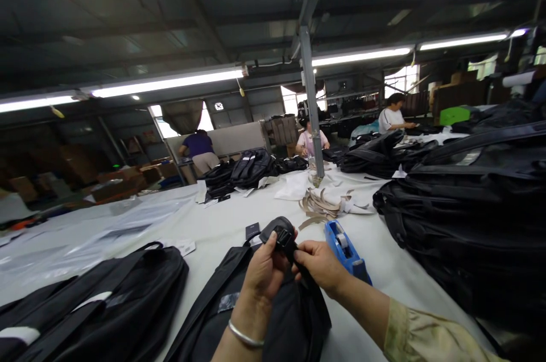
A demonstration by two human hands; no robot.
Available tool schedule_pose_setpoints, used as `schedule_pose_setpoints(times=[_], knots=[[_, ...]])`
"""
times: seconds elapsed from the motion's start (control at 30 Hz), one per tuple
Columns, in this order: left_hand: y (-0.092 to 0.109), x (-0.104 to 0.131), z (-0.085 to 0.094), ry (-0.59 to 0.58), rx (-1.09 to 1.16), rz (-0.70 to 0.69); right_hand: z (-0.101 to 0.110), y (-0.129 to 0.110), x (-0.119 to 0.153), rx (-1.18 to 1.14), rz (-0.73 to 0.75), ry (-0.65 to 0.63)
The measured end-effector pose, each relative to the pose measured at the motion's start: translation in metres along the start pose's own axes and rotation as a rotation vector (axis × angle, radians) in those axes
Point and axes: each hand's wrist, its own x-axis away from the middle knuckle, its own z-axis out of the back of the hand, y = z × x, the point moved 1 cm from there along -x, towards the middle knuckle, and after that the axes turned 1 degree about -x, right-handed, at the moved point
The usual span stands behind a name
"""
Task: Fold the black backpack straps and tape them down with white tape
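- Left hand (265,274) and right hand (321,264) both pinch a black strap buckle (283,237) above a black backpack (264,311).
- White worktable (213,225) carries a blue tape dispenser (346,249) and piled bags (469,208).
- Dim workshop, fluorescent tubes (170,82) overhead.

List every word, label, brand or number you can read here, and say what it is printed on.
None can be read.
Hang tag by the black bag: print too small.
White label on the left bag: blurred.
Paper tags by the far bags: blurred.
Blue tape dispenser: no print shows.
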Motion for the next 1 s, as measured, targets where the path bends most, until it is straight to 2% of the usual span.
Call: schedule_pose_setpoints(times=[0.13,0.23,0.33,0.43,0.5,0.63,0.73,0.8,0.93,1.0], knots=[[-0.002,0.002,0.005,-0.045,-0.022,0.013,-0.007,-0.009,-0.004,-0.023,0.042,-0.057],[0.004,0.005,0.008,-0.006,-0.018,0.035,-0.007,-0.001,-0.001,-0.011,0.016,-0.084],[0.006,0.007,0.008,0.035,0.016,0.02,-0.007,0.009,0.001,-0.012,-0.018,-0.059],[0.005,0.008,0.004,-0.054,0.032,0.039,-0.011,0.003,-0.005,-0.019,0.04,0.004],[0.007,0.008,0.002,-0.109,0.035,0.072,-0.014,-0.007,-0.009,-0.031,0.092,-0.012],[0.022,0.009,0.004,-0.026,0.03,0.036,-0.011,-0.009,-0.004,-0.015,0.087,-0.152],[0.027,0.012,0.005,0.042,0.05,-0.016,-0.006,0.003,0.002,0.054,0.026,-0.101],[0.024,0.013,0.002,0.032,0.048,0.003,-0.008,0.005,0.002,0.066,0.023,-0.052],[0.02,0.015,-0.004,-0.052,0.032,0.076,-0.018,-0.01,-0.007,0.027,0.07,-0.049],[0.025,0.015,-0.005,-0.023,0.032,0.068,-0.02,-0.016,-0.008,0.018,0.046,-0.078]])
